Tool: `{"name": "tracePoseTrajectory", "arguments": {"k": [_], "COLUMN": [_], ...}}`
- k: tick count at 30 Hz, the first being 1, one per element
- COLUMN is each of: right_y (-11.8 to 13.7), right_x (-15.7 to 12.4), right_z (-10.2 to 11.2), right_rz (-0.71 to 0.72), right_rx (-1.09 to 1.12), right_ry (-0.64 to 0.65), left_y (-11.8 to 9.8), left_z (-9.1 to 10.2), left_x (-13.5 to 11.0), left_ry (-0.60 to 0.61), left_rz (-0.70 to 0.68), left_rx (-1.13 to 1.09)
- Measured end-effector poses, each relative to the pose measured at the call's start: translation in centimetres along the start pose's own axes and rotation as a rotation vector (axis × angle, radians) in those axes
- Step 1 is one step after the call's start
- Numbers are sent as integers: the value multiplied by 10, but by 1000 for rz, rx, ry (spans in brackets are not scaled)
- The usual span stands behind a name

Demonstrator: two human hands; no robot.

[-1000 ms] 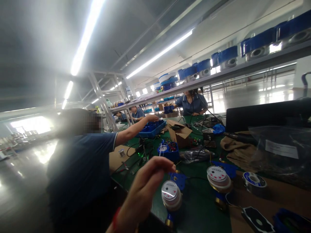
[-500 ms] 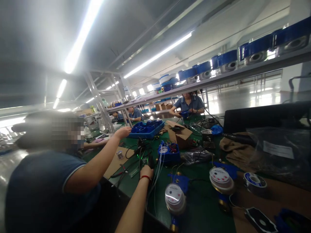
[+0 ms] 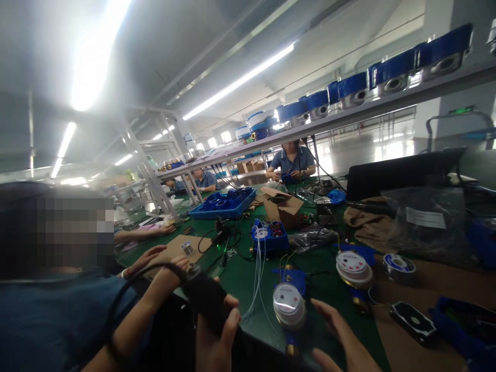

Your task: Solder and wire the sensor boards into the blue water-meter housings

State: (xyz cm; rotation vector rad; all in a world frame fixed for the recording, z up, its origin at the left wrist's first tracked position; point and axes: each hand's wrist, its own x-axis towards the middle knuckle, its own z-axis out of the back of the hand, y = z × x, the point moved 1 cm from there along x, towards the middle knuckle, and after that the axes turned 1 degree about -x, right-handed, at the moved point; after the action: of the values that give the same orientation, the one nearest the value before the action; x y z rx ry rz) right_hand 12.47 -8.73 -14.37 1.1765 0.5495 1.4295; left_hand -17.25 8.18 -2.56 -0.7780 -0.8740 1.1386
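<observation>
My left hand is at the bottom centre, closed around a black handle-like tool whose black cable loops off to the left. A co-worker's hand touches the far end of the same tool. My right hand is open at the lower right, fingers spread, just right of a water meter with a white dial that stands on the green table. A second water meter stands further right. Thin white wires hang down between them.
A co-worker in a blue shirt sits close on the left. Behind the meters are a small blue bin, a cardboard box and a blue tray. A solder spool and a flat black device lie right. An overhead shelf carries blue meters.
My left hand has pulled back from the table's middle to the near edge and now grips the black tool. My right hand has come into view. The co-worker's arm has drawn in.
</observation>
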Motion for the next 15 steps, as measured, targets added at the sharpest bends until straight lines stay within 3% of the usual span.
{"name": "tracePoseTrajectory", "arguments": {"k": [2, 4, 9, 15], "right_y": [10, 21, 36, 38], "right_x": [23, 44, 68, 99], "right_z": [-22, -38, -59, -102], "right_rz": [-109, -195, -178, -119], "right_rx": [-3, -32, -34, 15], "right_ry": [56, 22, -64, -88], "left_y": [9, 16, 31, 43], "left_z": [5, 10, 12, 5], "left_x": [0, 6, 25, 34], "left_ry": [84, 188, 452, 507], "left_rz": [-15, -15, 29, 0], "left_rx": [-78, -140, -255, -350]}}
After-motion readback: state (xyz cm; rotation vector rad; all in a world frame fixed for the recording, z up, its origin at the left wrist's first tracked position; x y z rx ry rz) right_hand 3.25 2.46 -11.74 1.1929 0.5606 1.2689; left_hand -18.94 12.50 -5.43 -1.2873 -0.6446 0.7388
